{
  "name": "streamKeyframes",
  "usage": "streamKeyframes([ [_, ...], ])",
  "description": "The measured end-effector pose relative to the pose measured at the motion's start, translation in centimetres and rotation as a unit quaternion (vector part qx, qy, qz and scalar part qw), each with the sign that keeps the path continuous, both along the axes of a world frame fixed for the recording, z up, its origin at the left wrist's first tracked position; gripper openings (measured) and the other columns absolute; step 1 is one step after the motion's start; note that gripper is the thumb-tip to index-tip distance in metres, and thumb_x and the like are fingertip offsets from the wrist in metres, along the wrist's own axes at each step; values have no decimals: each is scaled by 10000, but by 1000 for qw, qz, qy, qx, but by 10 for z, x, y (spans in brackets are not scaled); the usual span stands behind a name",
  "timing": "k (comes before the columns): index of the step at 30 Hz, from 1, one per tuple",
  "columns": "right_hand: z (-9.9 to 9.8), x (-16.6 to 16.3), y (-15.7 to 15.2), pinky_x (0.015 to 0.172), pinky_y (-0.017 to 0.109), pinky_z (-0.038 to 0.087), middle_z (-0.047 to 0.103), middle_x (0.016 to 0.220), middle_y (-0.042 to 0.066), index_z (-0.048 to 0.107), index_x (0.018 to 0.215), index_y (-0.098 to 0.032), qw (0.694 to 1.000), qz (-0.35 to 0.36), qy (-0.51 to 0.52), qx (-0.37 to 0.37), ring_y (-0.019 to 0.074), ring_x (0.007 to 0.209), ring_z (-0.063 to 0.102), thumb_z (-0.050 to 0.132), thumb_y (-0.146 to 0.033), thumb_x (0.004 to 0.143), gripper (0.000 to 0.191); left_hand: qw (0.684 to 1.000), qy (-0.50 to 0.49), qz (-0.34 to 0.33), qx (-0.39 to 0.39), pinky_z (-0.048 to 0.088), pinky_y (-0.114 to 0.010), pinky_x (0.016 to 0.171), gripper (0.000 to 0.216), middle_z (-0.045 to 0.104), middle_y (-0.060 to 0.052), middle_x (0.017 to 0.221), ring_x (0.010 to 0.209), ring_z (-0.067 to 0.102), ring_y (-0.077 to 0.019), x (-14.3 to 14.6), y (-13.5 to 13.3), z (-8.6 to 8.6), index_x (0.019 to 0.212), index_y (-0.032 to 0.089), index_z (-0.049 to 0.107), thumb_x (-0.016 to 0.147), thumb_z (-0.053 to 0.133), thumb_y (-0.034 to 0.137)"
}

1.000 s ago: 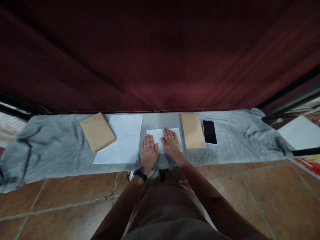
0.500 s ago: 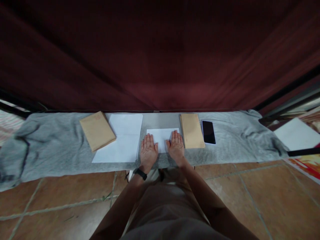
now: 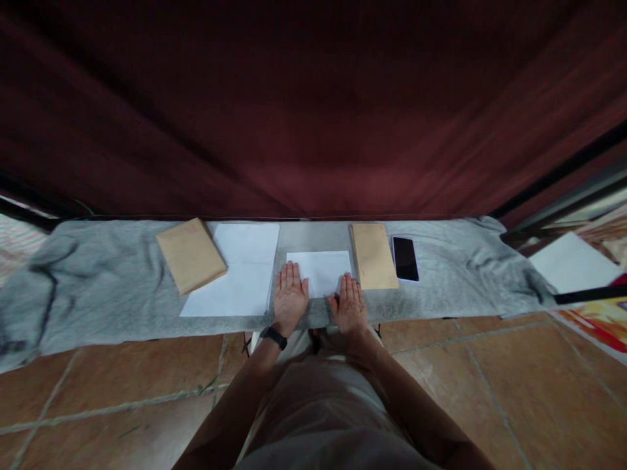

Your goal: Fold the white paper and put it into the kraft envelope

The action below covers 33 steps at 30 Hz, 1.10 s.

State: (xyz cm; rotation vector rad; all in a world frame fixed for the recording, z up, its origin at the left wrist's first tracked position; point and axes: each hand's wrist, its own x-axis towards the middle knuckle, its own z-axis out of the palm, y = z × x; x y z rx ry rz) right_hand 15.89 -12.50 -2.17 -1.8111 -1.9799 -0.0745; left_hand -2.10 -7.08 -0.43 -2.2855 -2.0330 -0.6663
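Observation:
A folded sheet of white paper [image 3: 321, 271] lies flat on the grey cloth in front of me. My left hand [image 3: 290, 297] rests palm down over its left edge, fingers stretched out and pointing away from me. At the lower right corner of the paper, my right hand [image 3: 349, 303] lies flat with its fingers extended. Neither hand grips anything. Left of the folded sheet are larger white sheets [image 3: 240, 287], with a stack of brown envelopes [image 3: 191, 254] overlapping them. Another brown envelope stack [image 3: 375, 258] sits just right of the folded paper.
A smartphone [image 3: 405, 258] with a dark screen lies beside the right envelope stack. Grey cloth [image 3: 455, 274] covers the narrow table. A dark red curtain [image 3: 313, 130] hangs behind it, and floor tiles [image 3: 147, 359] show below. A white board [image 3: 575, 261] stands at the far right.
My right hand has slid toward me, from the upper right part of the folded paper to its lower right corner. My left hand stays in place.

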Motion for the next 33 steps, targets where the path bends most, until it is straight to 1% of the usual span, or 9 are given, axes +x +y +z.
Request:
streamKeyframes([
  [7,6,10,-25,1200,524,356,356,1627,282,178,1628,6,998,30,-47,29,356,1515,357,405,-415,1077,729,1000,-15,0,-12,273,-539,1266,624,338,-222,1646,1548,313,-323,0,0,1,1582,21,349,1059,339,362],
  [11,8,15,-36,1204,524,355,358,1626,282,159,1629,14,997,30,-65,25,356,1509,365,404,-411,1077,739,1000,-15,-3,-7,281,-543,1264,615,360,-217,1639,1550,310,-317,-1,-1,2,1581,34,355,1060,335,359],
  [16,8,19,-43,1209,530,361,367,1624,274,172,1630,6,998,29,-64,2,354,1507,369,406,-421,1071,741,1000,-22,-13,-14,285,-552,1264,611,365,-223,1635,1554,303,-314,-5,-7,3,1583,30,348,1056,336,338],
  [21,8,18,-43,1203,554,364,345,1637,270,156,1635,-5,998,29,-47,4,364,1502,379,385,-416,1074,732,1000,-19,-21,-10,281,-577,1263,592,378,-192,1639,1560,289,-305,-10,-15,9,1597,82,339,1056,322,321],
  [23,8,17,-44,1201,558,365,338,1640,271,152,1636,-7,999,28,-42,9,367,1504,377,379,-409,1076,726,999,-14,-42,-13,274,-549,1274,583,362,-165,1655,1575,253,-284,-6,-16,13,1599,106,340,1060,322,327],
  [27,6,17,-45,1198,565,373,330,1638,284,153,1632,7,998,27,-48,16,374,1516,353,400,-395,1074,731,990,-10,-133,-41,305,-464,1277,573,364,-132,1664,1578,247,-229,20,-18,17,1605,116,323,1073,291,326],
  [30,4,17,-44,1197,570,377,332,1634,291,160,1628,15,998,25,-54,17,375,1516,353,414,-384,1071,731,980,5,-189,-60,292,-466,1281,571,363,-135,1664,1580,240,-232,43,-21,15,1597,98,334,1076,291,328],
  [33,3,17,-43,1203,570,373,341,1632,285,166,1630,9,998,26,-51,13,369,1516,356,417,-371,1067,724,976,26,-206,-72,250,-502,1289,563,359,-113,1668,1582,234,-245,57,-23,12,1600,135,344,1075,303,336],
])
